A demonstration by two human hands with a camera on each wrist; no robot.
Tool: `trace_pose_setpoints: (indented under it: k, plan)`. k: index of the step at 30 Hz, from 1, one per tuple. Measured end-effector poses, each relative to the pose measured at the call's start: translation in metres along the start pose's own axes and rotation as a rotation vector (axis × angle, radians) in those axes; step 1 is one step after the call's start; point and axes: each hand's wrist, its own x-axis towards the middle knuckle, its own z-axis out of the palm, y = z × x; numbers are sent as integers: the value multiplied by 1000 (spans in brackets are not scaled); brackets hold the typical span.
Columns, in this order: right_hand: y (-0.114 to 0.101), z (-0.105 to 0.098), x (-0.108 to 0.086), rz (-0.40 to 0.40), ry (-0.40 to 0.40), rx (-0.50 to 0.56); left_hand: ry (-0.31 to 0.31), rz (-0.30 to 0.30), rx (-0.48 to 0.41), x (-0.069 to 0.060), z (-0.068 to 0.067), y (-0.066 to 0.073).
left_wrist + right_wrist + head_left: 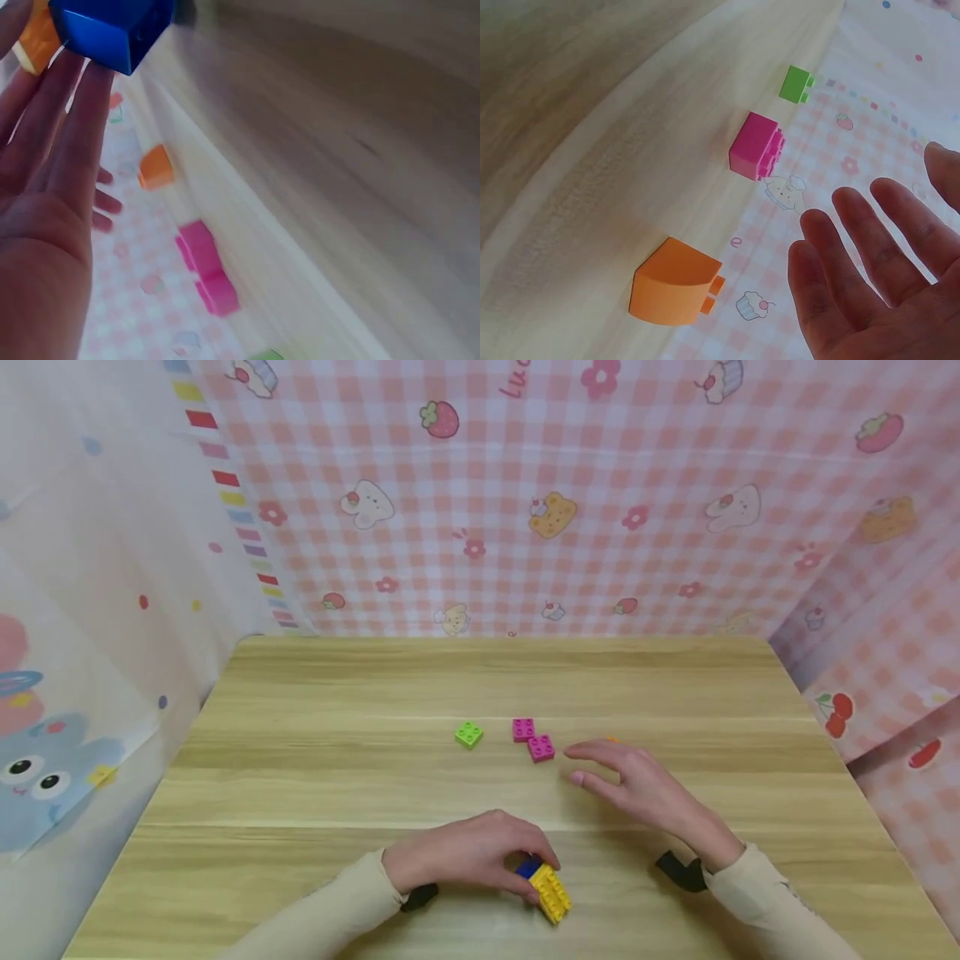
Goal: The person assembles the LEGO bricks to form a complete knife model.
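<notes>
My left hand [480, 852] pinches a blue building brick [528, 867] with yellow bricks [552, 895] beside it, near the front of the table. In the left wrist view the blue brick [112, 34] shows above the fingers, a yellow-orange piece [37, 41] at its side. My right hand [641, 785] hovers with loosely spread fingers and holds nothing. Left of its fingertips are two pink bricks [541, 747], corner to corner. An orange brick with a curved side [675, 289] is mostly hidden behind this hand in the head view.
A lime green brick [468, 734] sits left of the pink ones. The wood-grain table [337, 693] ends at a pink checked cloth [480, 468] behind and a white patterned cloth [97, 568] on the left. Black straps [681, 871] show at the wrists.
</notes>
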Motion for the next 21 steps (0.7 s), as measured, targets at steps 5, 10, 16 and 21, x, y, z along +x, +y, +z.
trace_pose_setpoints:
  k: [5,10,16,21]
  plan:
    - [0,1,4,2,5,-6,80,-123,-93,-15,-4,-10]
    - [-1,2,8,-7,11,-19,129,-252,-164,-28,-6,-16]
    - [-2,7,12,-31,13,-30,209,-357,-182,-40,-4,-22]
    - [-5,10,18,-20,-1,-33,232,-380,-144,-48,-7,-24]
